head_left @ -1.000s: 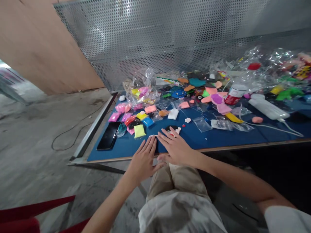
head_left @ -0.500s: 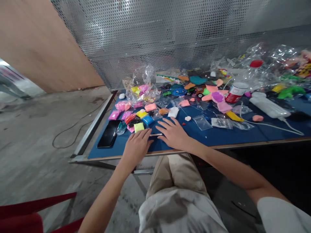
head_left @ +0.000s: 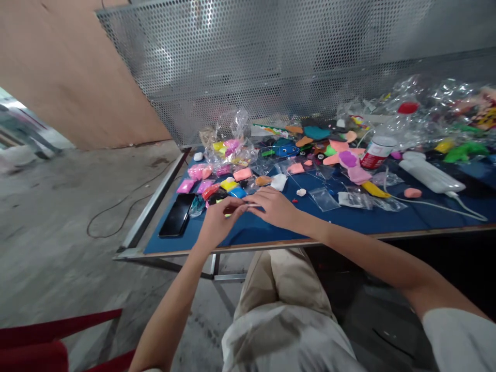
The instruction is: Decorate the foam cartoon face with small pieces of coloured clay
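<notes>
Hands: we're pinching a thin pale strip [head_left: 251, 205] between the fingers of our left hand [head_left: 217, 219] and right hand [head_left: 278, 207] | Place: we're holding it over the table [head_left: 251, 233], near coloured packets [head_left: 210, 191] | Progress: strip looking already thin — joining nothing visible; pale lump [head_left: 301, 192] lying apart — seemingly unused

I've a thin, pale strip [head_left: 253, 205], approx. level & straight where visible, pinched btwn the fingertips of my L hand [head_left: 217, 221] & R hand [head_left: 278, 209] over the blue table [head_left: 256, 231], its ends hidden by my fingers.
</notes>
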Tool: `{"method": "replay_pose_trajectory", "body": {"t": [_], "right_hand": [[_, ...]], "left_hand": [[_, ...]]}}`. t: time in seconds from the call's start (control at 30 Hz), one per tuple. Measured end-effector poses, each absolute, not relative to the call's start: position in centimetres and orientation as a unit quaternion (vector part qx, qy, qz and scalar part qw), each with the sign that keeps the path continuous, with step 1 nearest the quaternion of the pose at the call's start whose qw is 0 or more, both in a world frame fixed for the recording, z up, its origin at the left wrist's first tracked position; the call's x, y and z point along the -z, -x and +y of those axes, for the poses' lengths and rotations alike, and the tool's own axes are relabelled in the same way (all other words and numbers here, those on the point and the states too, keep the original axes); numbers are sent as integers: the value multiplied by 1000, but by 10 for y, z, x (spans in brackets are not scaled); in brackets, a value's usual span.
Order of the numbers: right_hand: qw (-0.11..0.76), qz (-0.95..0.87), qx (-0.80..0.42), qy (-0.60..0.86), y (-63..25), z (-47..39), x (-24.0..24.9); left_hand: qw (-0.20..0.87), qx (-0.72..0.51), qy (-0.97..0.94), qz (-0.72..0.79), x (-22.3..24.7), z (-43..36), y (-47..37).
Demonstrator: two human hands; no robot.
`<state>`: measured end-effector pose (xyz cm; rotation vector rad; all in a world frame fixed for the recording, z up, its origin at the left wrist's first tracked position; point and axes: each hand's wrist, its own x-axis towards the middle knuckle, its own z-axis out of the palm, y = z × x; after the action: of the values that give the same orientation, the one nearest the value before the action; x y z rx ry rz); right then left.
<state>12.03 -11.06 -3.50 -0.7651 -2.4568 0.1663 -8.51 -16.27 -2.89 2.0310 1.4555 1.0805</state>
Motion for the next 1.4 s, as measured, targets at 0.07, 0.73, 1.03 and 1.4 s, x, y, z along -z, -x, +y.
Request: {"method": "replay_pose_trajectory", "body": {"t": [0.07, 0.73, 1.03, 1.4], "right_hand": [[314, -914, -31, 253, -122, -108, 35], [288, -890, -274, 224, -180, -56, 8], [151, -935, -211, 241, -160, -68, -8], [84, -954, -108, 266, -189, -49, 4]], "left_hand": [[251, -404, -712, 517, 20, -163, 81], [51, -329, -749, 573, 4, -127, 109], [464, -325, -698, 438, 5, -106, 51], [483, -434, -619, 441, 4, -86, 62]]}}
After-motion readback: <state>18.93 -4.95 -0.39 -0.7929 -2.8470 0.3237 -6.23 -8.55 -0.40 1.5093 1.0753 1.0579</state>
